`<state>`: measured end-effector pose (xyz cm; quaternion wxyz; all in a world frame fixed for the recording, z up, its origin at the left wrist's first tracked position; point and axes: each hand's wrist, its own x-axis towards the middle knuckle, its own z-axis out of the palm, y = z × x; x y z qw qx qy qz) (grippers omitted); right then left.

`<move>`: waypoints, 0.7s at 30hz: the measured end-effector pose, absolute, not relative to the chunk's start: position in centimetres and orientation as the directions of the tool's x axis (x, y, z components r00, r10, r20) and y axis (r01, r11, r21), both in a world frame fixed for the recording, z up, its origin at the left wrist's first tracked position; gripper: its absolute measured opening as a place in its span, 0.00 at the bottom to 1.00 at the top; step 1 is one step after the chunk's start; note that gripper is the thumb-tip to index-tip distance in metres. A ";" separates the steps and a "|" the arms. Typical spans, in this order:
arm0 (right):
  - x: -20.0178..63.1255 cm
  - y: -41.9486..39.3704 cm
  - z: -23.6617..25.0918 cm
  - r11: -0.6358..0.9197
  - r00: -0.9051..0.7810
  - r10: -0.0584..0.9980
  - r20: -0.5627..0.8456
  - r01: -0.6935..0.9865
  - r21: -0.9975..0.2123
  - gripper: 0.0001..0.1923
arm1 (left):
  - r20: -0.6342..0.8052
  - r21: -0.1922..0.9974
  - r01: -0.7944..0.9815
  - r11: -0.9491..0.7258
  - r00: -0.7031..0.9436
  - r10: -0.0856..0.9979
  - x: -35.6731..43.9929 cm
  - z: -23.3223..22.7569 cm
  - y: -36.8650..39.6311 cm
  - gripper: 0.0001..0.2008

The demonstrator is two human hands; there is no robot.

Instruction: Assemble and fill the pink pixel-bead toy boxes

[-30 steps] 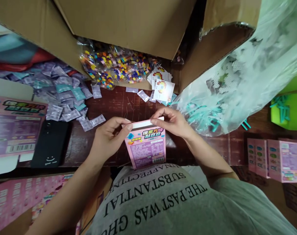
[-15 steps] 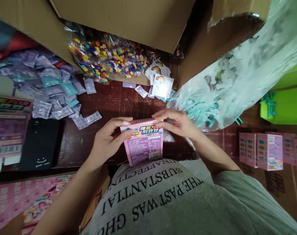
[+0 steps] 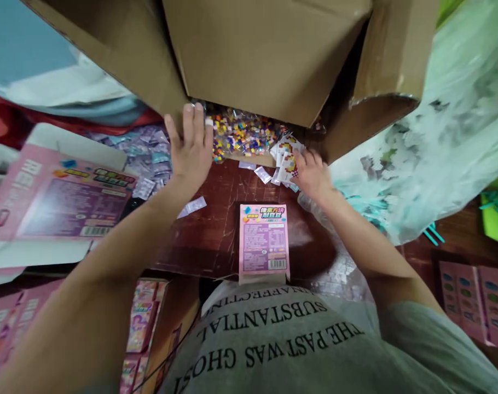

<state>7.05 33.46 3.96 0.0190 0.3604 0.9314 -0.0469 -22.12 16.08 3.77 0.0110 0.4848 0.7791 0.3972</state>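
My left hand [image 3: 190, 148] is raised with its fingers stretched out, in front of the large cardboard box. Beside its fingertips lie clear bags of small colourful cube beads [image 3: 243, 134]. With fingers somewhat bent and apart, my right hand [image 3: 313, 176] touches the edge of a small stack of printed pattern cards [image 3: 287, 166]; its thumb is hidden. A pink and purple printed carton [image 3: 264, 241] stands by itself at the table's near edge, against my shirt, with neither hand on it.
A brown cardboard box [image 3: 257, 60] hangs over the far side. Purple and teal sachets [image 3: 154, 164] are piled left. A flattened pink carton [image 3: 80, 197] lies nearer. Right are a clear plastic bag [image 3: 413, 164] with teal sticks and more pink cartons [image 3: 464, 298].
Both hands have let go of the pink carton and reached forward, the left to the bead bags, the right to the pattern cards. The view has shifted too.
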 end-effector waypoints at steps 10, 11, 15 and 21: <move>10.6 32.0 8.1 0.609 -0.815 0.563 0.136 0.298 -0.735 0.12 | 0.286 0.797 0.596 0.095 -0.512 0.810 -21.5 8.7 10.3 0.17; 10.3 31.3 8.3 0.536 -0.836 0.526 0.157 0.183 -0.824 0.15 | 0.242 0.882 0.466 0.066 -0.569 0.786 -20.0 8.1 9.8 0.19; 7.1 28.4 8.1 0.472 -0.853 0.439 0.282 -0.048 -0.880 0.16 | 0.098 0.993 0.024 -0.112 -0.685 0.722 -12.6 4.1 9.4 0.22; 7.1 27.0 8.2 0.470 -0.887 0.460 0.038 0.207 -0.858 0.36 | -0.146 0.907 -0.417 -0.063 -0.449 0.882 -7.5 3.2 9.7 0.32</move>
